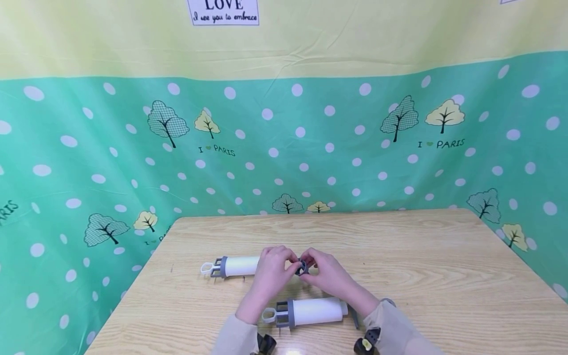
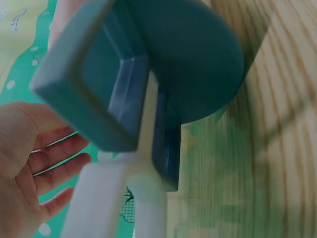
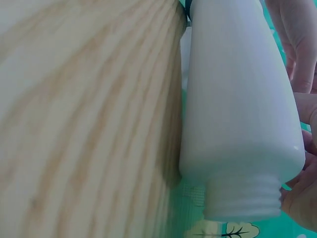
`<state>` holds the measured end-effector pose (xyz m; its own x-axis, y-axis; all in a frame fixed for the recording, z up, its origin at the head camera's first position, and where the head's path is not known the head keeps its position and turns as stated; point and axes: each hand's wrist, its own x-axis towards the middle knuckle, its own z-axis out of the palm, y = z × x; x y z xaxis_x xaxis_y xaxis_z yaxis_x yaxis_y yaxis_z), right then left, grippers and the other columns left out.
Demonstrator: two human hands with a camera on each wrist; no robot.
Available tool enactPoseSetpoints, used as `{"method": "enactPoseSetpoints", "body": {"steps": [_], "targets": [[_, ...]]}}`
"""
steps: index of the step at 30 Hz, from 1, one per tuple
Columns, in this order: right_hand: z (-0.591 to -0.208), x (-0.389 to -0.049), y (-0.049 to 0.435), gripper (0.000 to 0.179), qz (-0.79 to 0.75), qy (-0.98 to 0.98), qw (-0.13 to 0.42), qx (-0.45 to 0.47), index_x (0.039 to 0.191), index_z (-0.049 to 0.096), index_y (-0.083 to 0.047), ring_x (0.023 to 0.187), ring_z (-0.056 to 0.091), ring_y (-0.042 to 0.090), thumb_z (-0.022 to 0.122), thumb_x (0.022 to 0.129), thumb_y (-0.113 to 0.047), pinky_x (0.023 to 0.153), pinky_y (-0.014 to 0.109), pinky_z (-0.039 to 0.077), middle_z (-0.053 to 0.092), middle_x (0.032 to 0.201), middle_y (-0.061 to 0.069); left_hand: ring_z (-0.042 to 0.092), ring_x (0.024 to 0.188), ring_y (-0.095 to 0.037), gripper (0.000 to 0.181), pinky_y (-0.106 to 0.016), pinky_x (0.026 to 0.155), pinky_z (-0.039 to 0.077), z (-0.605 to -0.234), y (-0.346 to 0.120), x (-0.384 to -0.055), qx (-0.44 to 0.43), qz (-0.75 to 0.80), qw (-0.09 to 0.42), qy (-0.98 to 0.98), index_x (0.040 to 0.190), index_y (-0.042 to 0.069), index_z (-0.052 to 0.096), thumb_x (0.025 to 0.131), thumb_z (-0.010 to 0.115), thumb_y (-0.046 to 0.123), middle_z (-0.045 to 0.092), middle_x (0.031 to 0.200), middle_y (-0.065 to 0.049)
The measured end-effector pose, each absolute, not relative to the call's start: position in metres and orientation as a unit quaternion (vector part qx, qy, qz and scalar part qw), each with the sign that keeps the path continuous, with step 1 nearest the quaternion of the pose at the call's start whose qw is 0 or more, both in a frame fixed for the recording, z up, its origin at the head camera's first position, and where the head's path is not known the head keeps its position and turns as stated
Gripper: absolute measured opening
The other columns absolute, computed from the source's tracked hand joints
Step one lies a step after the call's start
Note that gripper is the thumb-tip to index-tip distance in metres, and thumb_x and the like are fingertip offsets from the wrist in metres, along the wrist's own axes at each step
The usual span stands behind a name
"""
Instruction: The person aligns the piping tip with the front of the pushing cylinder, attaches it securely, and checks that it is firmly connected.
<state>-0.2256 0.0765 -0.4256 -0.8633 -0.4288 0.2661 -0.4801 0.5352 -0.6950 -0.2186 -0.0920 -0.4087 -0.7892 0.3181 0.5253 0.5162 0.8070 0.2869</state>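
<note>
Grey ring [image 1: 302, 267] pinched between left hand [image 1: 272, 268] and right hand [image 1: 326, 273] at far syringe [image 1: 235, 266] tip; best kept square, turned gently.
</note>
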Motion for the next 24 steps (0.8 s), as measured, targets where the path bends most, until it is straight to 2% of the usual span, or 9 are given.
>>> {"method": "enactPoseSetpoints", "body": {"steps": [10,24], "targets": [[-0.4256,-0.2259,0.0741,0.029,0.441,-0.864,0.039,0.24,0.101,0.057,-0.012,0.088,0.06,0.015,0.071,0.077,-0.019,0.08,0.042,0.048,0.063,0.093,-0.002,0.059,0.074,-0.01,0.008,-0.039,0.086,0.041,-0.4114,-0.0886,-0.218,-0.235,-0.217,0.219,-0.922,0.074,0.019,0.065,0.075,0.072,0.022,0.062,0.074,0.009],[-0.4293,-0.2266,0.0768,0.032,0.477,-0.851,0.037,0.218,0.105,0.056,-0.009,0.088,0.059,0.015,0.071,0.078,-0.018,0.08,0.039,0.049,0.062,0.094,0.0,0.058,0.075,-0.007,0.004,-0.037,0.084,0.042,-0.413,-0.088,-0.2182,-0.249,-0.201,0.217,-0.922,0.077,0.018,0.067,0.079,0.069,0.021,0.064,0.077,0.009]]}}
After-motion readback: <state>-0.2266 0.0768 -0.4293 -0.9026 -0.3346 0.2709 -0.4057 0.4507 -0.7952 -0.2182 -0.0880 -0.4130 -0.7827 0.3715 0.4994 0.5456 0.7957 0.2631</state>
